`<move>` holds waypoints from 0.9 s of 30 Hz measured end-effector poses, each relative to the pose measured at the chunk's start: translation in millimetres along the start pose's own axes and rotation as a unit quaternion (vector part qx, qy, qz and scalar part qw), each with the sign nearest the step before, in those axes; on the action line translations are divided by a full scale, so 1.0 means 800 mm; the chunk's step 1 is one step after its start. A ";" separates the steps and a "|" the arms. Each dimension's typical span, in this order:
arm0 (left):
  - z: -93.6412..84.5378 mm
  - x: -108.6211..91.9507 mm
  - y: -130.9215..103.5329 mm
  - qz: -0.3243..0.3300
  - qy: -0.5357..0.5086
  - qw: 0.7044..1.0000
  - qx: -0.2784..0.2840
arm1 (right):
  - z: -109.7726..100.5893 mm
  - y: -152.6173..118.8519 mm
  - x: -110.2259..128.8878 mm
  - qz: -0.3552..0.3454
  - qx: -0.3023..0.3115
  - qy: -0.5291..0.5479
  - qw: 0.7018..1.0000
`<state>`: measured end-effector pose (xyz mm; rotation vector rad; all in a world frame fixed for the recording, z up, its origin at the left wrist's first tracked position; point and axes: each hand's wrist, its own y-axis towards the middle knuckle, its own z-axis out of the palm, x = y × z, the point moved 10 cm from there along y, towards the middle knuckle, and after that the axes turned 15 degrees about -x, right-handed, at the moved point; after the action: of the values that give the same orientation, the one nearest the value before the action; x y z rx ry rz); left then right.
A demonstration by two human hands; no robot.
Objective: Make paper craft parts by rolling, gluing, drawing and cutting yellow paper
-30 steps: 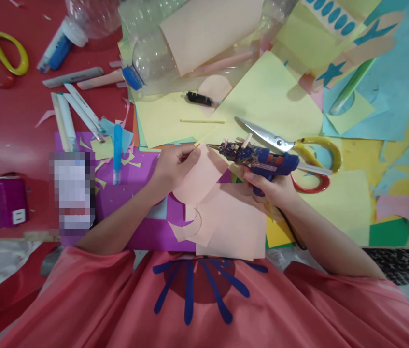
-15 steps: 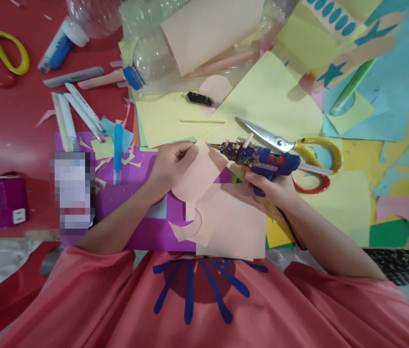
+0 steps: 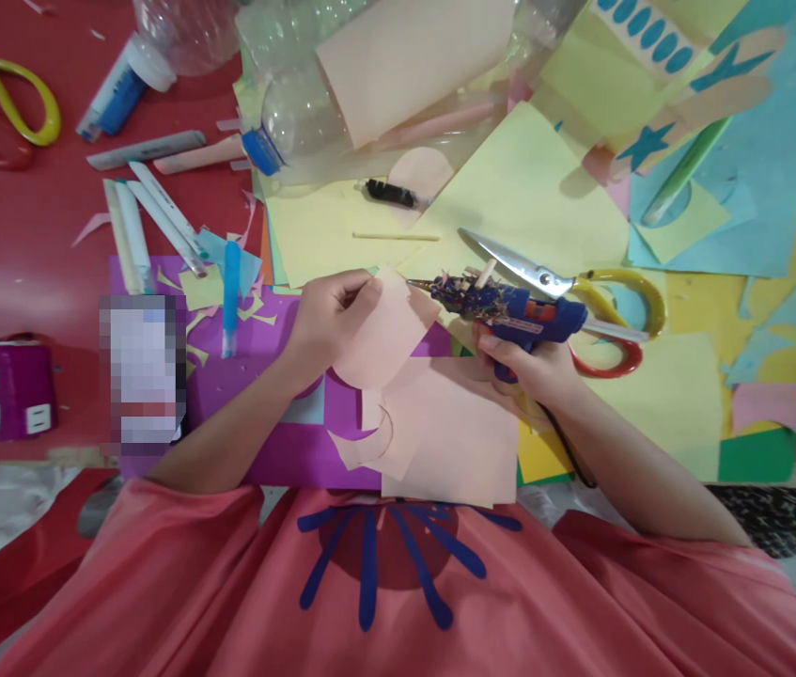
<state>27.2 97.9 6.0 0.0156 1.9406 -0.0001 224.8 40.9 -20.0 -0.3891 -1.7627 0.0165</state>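
My left hand [image 3: 334, 315] pinches a cut piece of pale pink paper [image 3: 384, 338] by its upper left edge, over the purple sheet. My right hand [image 3: 528, 362] is wrapped round the grip of a blue glue gun [image 3: 524, 318], whose nozzle points left at the paper's upper edge. Paper scraps cling to the gun's front, and a glue stick [image 3: 616, 329] pokes out of its back. Behind the gun lie open scissors [image 3: 545, 277] with yellow and red handles. Below the hands rests a larger pale pink sheet [image 3: 454, 432] with cut scraps.
A clear plastic bottle [image 3: 291, 122] with a blue cap lies at the back, pink paper over it. Several markers [image 3: 158, 212], a blurred phone [image 3: 144, 371] and a purple box-like object [image 3: 3, 390] are on the left. The gun's black cord [image 3: 573, 451] runs down toward the table's front edge.
My left hand has shifted slightly left with the pink paper, and a small gap now shows between its edge and the nozzle. The right hand has barely moved.
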 end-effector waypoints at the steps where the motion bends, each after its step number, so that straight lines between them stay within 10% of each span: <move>1: -0.001 -0.001 0.000 0.003 0.000 1.000 -0.003 | 0.000 0.000 0.000 0.001 0.001 -0.001 1.000; 27: -0.019 -0.016 0.010 0.086 0.006 0.995 -0.049 | -0.003 0.002 -0.010 0.018 0.003 -0.001 1.000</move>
<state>17.7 105.5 23.5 0.1184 1.9438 0.2104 228.8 39.4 -27.4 -0.4166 -1.7577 0.0479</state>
